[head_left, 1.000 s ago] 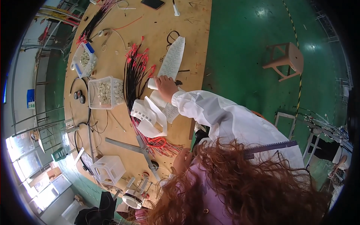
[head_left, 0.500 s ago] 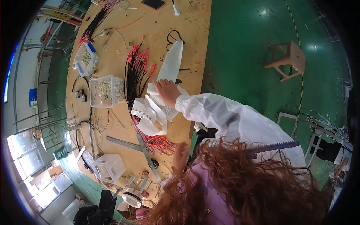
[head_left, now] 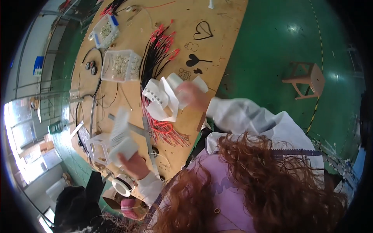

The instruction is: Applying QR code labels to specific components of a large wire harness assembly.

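Note:
My left hand (head_left: pixel 134 165) is closed on the lower end of a folded white paper strip (head_left: pixel 123 134), held up over the near left of the table; motion blurs its upper end. My right hand (head_left: pixel 192 95) is at the table's right side, over loose white paper (head_left: pixel 200 84). Its fingers are smeared, so I cannot tell whether they grip the paper. Just left of it, a looped white label strip (head_left: pixel 155 99) with a row of dark printed squares lies on a bundle of black wires with red ends (head_left: pixel 155 54).
A clear bin of small pale parts (head_left: pixel 120 66) and a smaller tub (head_left: pixel 105 33) stand left of the wires. A metal square (head_left: pixel 147 134) lies nearer me, beside a clear plastic box (head_left: pixel 99 149). Right of the table is a stool (head_left: pixel 307 79) on green floor.
My left hand has come up and left, now holding the folded paper strip. The long white sheet has left the table's right side, uncovering drawn shapes. My right hand has drawn nearer me.

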A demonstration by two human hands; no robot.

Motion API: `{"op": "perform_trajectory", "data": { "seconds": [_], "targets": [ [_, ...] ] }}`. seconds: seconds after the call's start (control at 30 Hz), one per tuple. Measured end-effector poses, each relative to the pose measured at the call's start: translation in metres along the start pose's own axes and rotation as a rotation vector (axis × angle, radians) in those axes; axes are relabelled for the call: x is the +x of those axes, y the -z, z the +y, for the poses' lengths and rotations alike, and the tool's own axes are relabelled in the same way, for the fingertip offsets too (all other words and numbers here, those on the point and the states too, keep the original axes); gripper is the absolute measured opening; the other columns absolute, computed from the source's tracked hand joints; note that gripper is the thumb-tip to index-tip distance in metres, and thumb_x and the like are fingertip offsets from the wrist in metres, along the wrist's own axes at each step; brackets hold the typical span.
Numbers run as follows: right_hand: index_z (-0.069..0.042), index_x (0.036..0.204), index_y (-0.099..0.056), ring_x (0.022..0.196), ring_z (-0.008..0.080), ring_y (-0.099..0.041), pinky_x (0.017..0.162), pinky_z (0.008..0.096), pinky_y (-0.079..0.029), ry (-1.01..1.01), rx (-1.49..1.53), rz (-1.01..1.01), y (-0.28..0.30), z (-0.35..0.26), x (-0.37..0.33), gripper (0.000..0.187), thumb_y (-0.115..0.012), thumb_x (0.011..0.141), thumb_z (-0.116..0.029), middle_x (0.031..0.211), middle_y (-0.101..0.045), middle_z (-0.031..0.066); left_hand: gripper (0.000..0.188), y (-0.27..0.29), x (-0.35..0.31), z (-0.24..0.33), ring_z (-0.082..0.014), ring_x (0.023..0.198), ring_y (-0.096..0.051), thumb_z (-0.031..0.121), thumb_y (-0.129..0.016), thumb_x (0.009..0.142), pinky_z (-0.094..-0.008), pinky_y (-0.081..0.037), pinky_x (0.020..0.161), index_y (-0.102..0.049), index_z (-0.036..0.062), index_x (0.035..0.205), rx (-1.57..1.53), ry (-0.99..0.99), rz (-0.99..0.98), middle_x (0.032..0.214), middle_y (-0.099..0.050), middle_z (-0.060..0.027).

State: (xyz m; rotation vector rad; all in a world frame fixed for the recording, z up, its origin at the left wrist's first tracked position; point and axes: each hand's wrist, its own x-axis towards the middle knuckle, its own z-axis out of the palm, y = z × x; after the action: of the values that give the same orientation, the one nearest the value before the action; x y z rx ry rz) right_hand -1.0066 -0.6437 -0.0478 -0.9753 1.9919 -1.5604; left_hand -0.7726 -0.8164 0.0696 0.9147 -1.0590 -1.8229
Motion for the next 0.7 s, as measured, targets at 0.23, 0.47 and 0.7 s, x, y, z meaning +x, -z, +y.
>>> {"op": "perform_trajectory", "data": {
  "seconds": [0.23, 0.47, 0.7],
  "targets": [
    [-0.007, 0.103, -0.050, 0.097, 0.0275, -0.050, 0.085, 0.0397, -0.038, 0.062, -0.671, -0.022, -0.010, 0.084, 0.002, 0.038, -0.062, 0.070, -0.020, 0.100, -0.055, 0.0104, 0.051, 0.024, -0.019, 0.040, -0.0283, 0.107, -0.047, 0.029, -0.055, 0.085, -0.0399, -0.041, 0.088, -0.036, 0.0014, 0.124, 0.092, -0.229, -0.022, 0.120, -0.046, -0.0150],
    [-0.009, 0.095, -0.052, 0.094, 0.0264, -0.052, 0.084, 0.0429, -0.035, -0.237, -0.853, -0.153, -0.018, 0.079, -0.003, 0.023, -0.057, 0.075, -0.017, 0.086, -0.058, 0.0066, 0.050, 0.034, -0.021, 0.032, -0.0278, 0.105, -0.049, 0.029, -0.055, 0.085, -0.0373, -0.043, 0.084, -0.038, -0.0001, 0.123, 0.102, -0.207, 0.056, 0.117, -0.048, -0.0145],
    [-0.002, 0.087, -0.059, 0.077, 0.0258, -0.058, 0.068, 0.0365, -0.044, -0.374, -0.516, -0.313, 0.034, 0.073, 0.021, 0.021, -0.059, 0.077, -0.020, 0.082, -0.061, 0.0104, 0.048, 0.043, -0.019, 0.027, -0.0266, 0.103, -0.050, 0.028, -0.055, 0.085, -0.0369, -0.045, 0.080, -0.039, -0.0006, 0.121, 0.010, -0.170, 0.040, 0.115, -0.049, -0.0138]
  ]
}}
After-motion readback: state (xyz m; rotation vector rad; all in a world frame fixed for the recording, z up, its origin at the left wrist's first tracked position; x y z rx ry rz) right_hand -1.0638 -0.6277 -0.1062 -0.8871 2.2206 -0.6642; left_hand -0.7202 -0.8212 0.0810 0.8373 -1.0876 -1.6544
